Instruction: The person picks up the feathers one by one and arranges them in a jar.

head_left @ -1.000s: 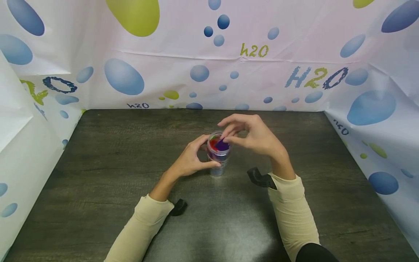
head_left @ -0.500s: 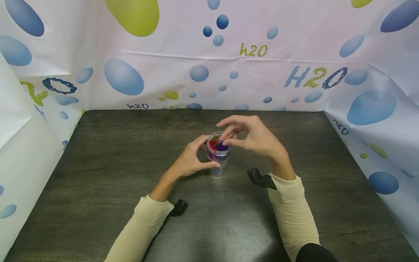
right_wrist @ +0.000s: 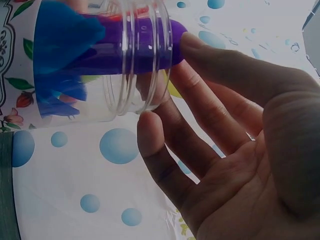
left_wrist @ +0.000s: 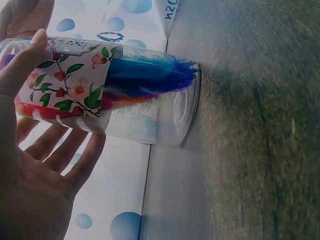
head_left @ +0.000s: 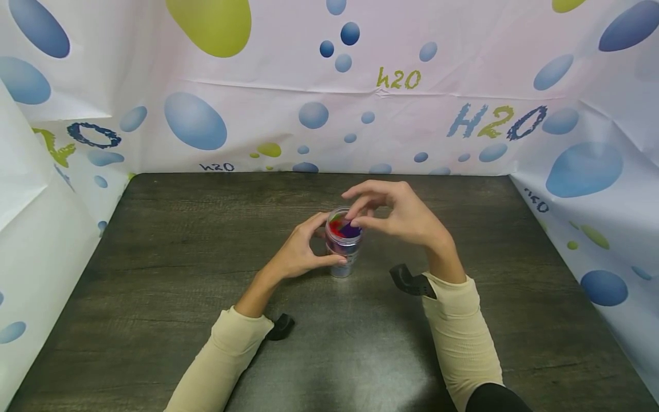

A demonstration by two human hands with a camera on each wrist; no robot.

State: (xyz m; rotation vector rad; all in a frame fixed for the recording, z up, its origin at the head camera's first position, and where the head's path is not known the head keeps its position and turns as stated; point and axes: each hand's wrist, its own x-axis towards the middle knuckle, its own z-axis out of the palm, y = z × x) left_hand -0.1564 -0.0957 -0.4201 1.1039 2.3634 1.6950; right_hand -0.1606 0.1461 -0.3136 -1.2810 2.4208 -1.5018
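Note:
A clear jar (head_left: pixel 341 270) stands upright on the dark table, its threaded mouth uncovered. The left wrist view shows its floral label (left_wrist: pixel 75 82) and blue feathers (left_wrist: pixel 145 75) inside, with red and orange bits below them. My left hand (head_left: pixel 300 250) grips the jar from the left, thumb in front and fingers behind. At the mouth, my right hand (head_left: pixel 401 214) pinches a smooth purple piece (right_wrist: pixel 145 47) with a rounded end, mostly inside the jar. Its thumb touches that end; the lower part is hidden among the contents. Red material (head_left: pixel 336 228) lies beside it.
The dark wood-grain table (head_left: pixel 180 274) surrounds the jar. White sheeting (head_left: pixel 278 74) with blue and green bubbles rises behind the table and at both sides. A black wrist mount (head_left: pixel 409 280) sticks out from the right sleeve, another (head_left: pixel 281 327) from the left.
The purple piece has gone lower into the jar, so less of it shows above the rim. My right hand has shifted only slightly; the left hand and jar stay in place.

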